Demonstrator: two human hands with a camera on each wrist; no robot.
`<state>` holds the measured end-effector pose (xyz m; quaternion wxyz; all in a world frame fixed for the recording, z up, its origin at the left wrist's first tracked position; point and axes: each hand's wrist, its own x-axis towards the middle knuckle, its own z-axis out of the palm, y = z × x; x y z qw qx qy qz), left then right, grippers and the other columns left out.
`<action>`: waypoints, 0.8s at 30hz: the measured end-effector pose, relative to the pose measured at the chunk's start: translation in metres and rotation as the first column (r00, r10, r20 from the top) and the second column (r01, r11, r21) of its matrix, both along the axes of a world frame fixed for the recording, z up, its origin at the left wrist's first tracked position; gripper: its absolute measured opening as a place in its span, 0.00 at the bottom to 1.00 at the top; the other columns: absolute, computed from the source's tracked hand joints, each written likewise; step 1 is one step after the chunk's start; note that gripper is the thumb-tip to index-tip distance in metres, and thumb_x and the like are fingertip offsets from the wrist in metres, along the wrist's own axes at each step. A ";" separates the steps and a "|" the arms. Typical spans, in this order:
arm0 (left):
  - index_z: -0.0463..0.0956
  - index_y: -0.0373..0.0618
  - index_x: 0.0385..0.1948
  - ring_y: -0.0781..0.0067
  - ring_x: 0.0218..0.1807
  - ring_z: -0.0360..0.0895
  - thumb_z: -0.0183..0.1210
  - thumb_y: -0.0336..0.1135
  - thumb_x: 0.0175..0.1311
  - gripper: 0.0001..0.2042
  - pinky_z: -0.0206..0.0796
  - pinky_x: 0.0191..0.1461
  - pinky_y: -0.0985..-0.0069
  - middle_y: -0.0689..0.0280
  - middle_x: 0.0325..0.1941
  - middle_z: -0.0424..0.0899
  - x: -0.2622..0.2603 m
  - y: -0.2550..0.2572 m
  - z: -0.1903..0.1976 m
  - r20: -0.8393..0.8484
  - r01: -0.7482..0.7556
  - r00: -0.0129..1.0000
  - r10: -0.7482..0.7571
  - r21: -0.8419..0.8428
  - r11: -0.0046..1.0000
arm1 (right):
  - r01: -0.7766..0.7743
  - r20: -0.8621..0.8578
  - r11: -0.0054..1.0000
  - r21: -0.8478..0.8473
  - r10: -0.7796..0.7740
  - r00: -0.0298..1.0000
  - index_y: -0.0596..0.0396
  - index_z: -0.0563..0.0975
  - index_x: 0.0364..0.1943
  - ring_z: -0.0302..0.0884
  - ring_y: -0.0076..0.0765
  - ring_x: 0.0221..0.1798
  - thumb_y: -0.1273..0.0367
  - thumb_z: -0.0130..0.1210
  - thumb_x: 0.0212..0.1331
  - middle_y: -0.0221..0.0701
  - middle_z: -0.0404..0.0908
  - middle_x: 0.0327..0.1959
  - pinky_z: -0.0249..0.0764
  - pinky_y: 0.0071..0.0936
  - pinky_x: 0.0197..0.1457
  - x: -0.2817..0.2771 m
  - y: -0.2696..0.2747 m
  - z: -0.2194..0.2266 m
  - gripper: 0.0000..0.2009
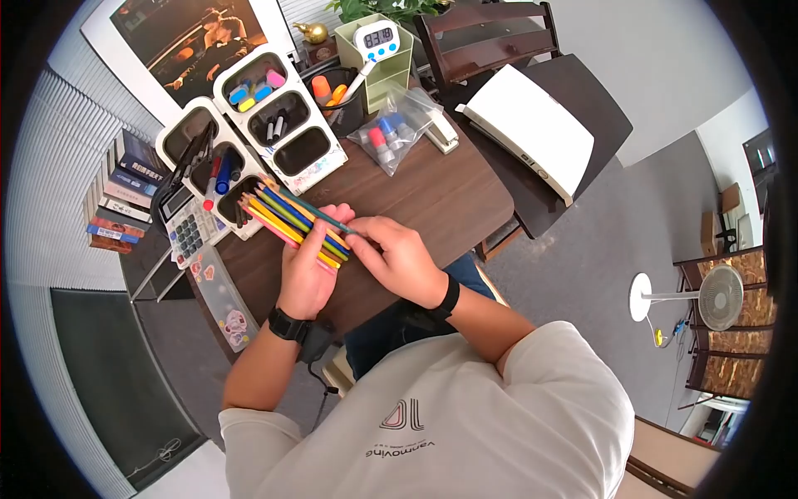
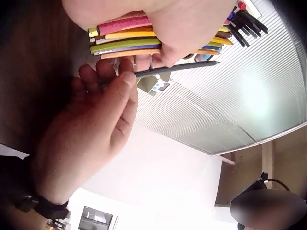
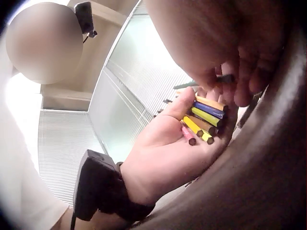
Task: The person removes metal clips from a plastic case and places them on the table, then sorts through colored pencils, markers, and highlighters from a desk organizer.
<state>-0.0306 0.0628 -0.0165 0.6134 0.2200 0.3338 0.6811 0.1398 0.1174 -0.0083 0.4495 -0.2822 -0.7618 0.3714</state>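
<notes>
A bundle of coloured pencils [image 1: 287, 218] lies across the palm of my left hand [image 1: 304, 279], with the thumb curled over it. Pink, yellow, green, blue and brown barrels [image 3: 206, 116] show their flat ends in the right wrist view. My right hand [image 1: 406, 256] pinches a dark green pencil [image 2: 184, 67] between thumb and fingers, alongside the bundle. Its sharpened tip points away from me, toward the white desk organiser [image 1: 330, 170]. Markers, pens and small colourful pieces fill several of the organiser's compartments, just beyond the pencil tips.
A calculator [image 1: 188, 236] and a clear stickered case [image 1: 229, 312] lie to the left, near stacked books [image 1: 129, 187]. At the back stand a black pen cup [image 1: 349, 119] and a timer [image 1: 376, 40]. A bag of bottles [image 1: 397, 137] and a stapler [image 1: 443, 133] lie to the right.
</notes>
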 end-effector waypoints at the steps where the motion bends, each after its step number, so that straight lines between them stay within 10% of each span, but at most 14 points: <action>1: 0.73 0.37 0.65 0.59 0.69 0.77 0.52 0.35 0.84 0.16 0.68 0.75 0.59 0.52 0.66 0.81 0.001 -0.001 0.001 -0.022 -0.052 0.998 0.052 -0.010 0.999 | 0.032 -0.077 0.999 0.005 -0.032 0.997 0.56 0.83 0.50 0.84 0.43 0.37 0.72 0.65 0.68 0.37 0.84 0.37 0.80 0.36 0.42 0.000 0.000 0.001 0.09; 8: 0.74 0.43 0.46 0.83 0.27 0.66 0.54 0.35 0.83 0.06 0.63 0.35 0.78 0.74 0.25 0.69 0.001 0.001 0.009 -0.252 -0.191 0.946 0.204 0.074 0.979 | -0.044 -0.173 0.916 -0.399 -0.028 0.984 0.58 0.83 0.53 0.85 0.23 0.40 0.76 0.60 0.72 0.32 0.87 0.39 0.80 0.25 0.44 0.014 0.001 0.019 0.09; 13: 0.72 0.48 0.39 0.87 0.19 0.55 0.54 0.37 0.82 0.08 0.50 0.25 0.80 0.78 0.18 0.58 -0.002 -0.002 0.022 -0.161 -0.257 0.957 0.240 -0.093 0.962 | 0.043 -0.043 0.974 0.223 -0.035 0.998 0.58 0.84 0.49 0.89 0.42 0.37 0.75 0.62 0.65 0.41 0.88 0.39 0.83 0.34 0.42 -0.005 0.038 0.042 0.10; 24: 0.72 0.45 0.39 0.78 0.21 0.64 0.50 0.39 0.79 0.09 0.59 0.30 0.74 0.71 0.19 0.66 -0.003 -0.002 0.015 -0.164 -0.216 0.962 0.216 0.021 0.976 | -0.092 0.166 0.921 0.379 0.030 0.986 0.56 0.83 0.47 0.86 0.51 0.37 0.69 0.64 0.64 0.40 0.85 0.33 0.82 0.44 0.42 -0.063 0.083 0.029 0.10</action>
